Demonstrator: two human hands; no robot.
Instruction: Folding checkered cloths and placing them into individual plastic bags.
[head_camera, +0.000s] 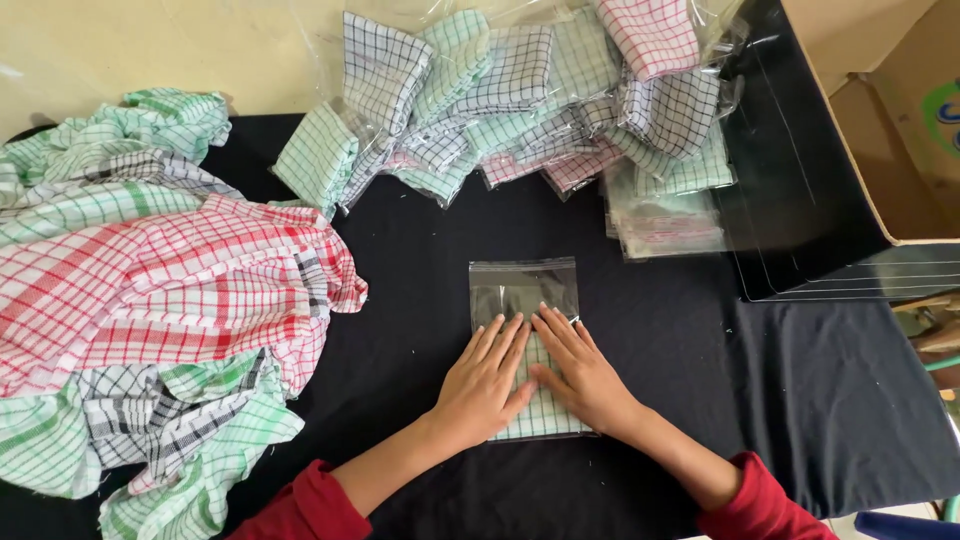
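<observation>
A folded green-checked cloth (545, 410), partly inside a clear plastic bag (523, 290), is pressed flat at the middle of the black-covered table (660, 330) by the left hand (482, 380) and right hand (580, 370), fingers outstretched, grasping nothing.

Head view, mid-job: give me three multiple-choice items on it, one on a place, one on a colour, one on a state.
1. Where is the loose heap of checked cloths?
A. left of the hands
B. inside the cardboard box
C. right of the hands

2. What colour are the checks on the folded cloth in the clear plastic bag?
A. red
B. green
C. black

3. How are the hands?
A. fists
B. flat, fingers spread
C. lifted away

Answers:
1 A: the heap covers the black table cloth on the left.
2 B: green lines show between the fingers.
3 B: left hand and right hand press flat on the bag.
</observation>
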